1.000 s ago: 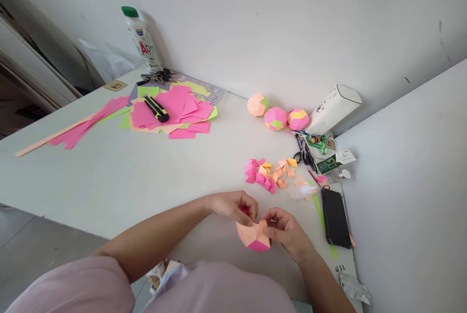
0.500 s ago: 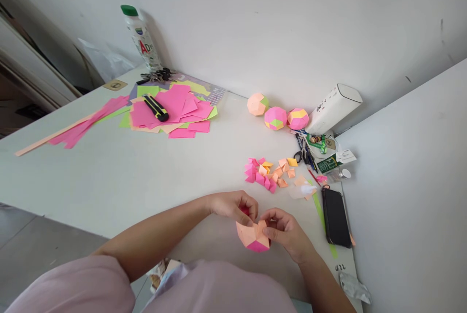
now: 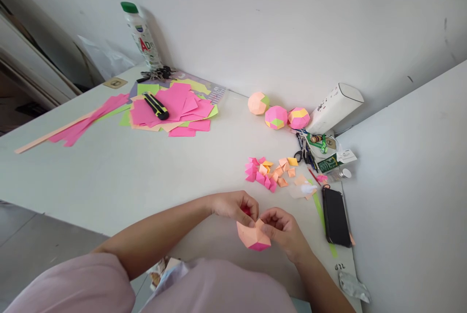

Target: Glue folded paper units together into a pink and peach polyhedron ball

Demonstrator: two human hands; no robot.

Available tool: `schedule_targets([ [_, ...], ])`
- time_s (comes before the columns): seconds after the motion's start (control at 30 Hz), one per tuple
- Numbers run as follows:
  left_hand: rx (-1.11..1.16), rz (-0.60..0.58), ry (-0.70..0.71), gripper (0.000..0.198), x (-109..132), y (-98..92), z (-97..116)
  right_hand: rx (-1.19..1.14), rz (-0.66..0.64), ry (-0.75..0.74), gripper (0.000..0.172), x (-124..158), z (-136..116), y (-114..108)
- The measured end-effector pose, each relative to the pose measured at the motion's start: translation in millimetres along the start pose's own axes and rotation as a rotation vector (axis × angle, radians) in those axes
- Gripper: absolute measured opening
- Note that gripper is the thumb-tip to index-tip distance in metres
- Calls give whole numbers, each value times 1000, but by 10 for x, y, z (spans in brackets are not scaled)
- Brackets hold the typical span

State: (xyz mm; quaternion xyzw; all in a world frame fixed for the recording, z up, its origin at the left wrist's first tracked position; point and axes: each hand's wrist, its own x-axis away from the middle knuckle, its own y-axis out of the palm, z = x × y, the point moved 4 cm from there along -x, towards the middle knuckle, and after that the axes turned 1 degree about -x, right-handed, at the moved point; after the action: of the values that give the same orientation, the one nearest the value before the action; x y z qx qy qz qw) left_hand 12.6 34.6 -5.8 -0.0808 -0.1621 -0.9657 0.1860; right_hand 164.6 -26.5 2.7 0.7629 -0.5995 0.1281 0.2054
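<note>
Both my hands hold a part-built folded paper shape (image 3: 253, 236) of peach and pink pieces, just above the near edge of the white table (image 3: 120, 181). My left hand (image 3: 233, 205) pinches its upper left side with curled fingers. My right hand (image 3: 283, 230) grips its right side, fingers closed on the paper. Beyond my hands lies a heap of small folded pink, peach and yellow paper pieces (image 3: 268, 172).
Three finished paper balls (image 3: 278, 116) sit by the wall beside a white box (image 3: 334, 106). A black phone (image 3: 335, 215) lies at the right, with scissors and small clutter (image 3: 314, 150) behind it. Loose coloured sheets with a utility knife (image 3: 156, 106), a bottle (image 3: 140, 35) and paper strips (image 3: 73, 130) lie at the far left.
My fingers have shifted slightly on the paper shape, and it has turned a little. Everything else on the table stays put.
</note>
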Motion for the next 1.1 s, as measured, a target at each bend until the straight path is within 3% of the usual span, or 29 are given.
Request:
schedule_targets([
  [0.33,58,36,48,20,-31,12,-41,12,-31,25,22,-2,29,32],
  [0.57,269,212,185,29,-64,-6,48,30,114,-95,19,14,-57,-52],
  [0.73,291,260,207,34,-70,5,53,14,171,-206,15,42,-102,-85],
  [0.93,369,219,262,41,-101,21,21,-41,219,-364,10,63,-100,-151],
  [1.1,462,155,223,47,-129,79,-22,-74,257,-296,14,37,-40,-194],
])
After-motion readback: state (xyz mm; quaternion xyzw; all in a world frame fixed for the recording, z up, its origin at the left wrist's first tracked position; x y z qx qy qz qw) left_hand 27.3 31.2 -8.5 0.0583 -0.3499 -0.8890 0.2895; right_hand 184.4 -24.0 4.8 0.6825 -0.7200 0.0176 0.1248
